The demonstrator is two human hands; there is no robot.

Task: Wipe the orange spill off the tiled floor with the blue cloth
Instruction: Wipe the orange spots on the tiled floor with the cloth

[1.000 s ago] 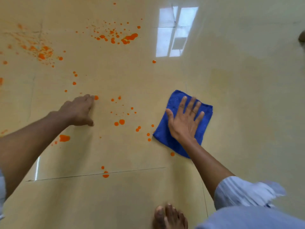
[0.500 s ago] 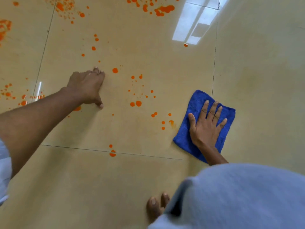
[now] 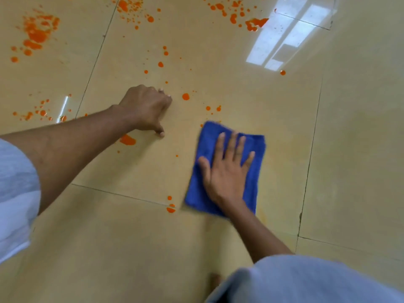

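Note:
The blue cloth (image 3: 209, 141) lies folded flat on the glossy beige tiled floor (image 3: 135, 171). My right hand (image 3: 225, 171) presses down on it, palm flat and fingers spread. My left hand (image 3: 146, 110) rests on the floor to the cloth's left, its fingers curled and the thumb touching the tile. Orange drops (image 3: 185, 96) dot the tile just beyond both hands. A blob (image 3: 127, 140) sits beside my left wrist and two drops (image 3: 170, 209) lie at the cloth's near left corner. Bigger splatters spread at the far left (image 3: 37, 33) and far centre (image 3: 253, 24).
A bright window reflection (image 3: 288, 40) glares on the floor at the far right. Grout lines (image 3: 310, 154) run to the right of the cloth and below it. My pale sleeves fill the lower corners, and a bare foot (image 3: 215, 278) shows faintly at the bottom.
My right hand has slid the cloth to the left over the small drops that lay beside it; those drops no longer show. My left hand has stayed planted on the tile.

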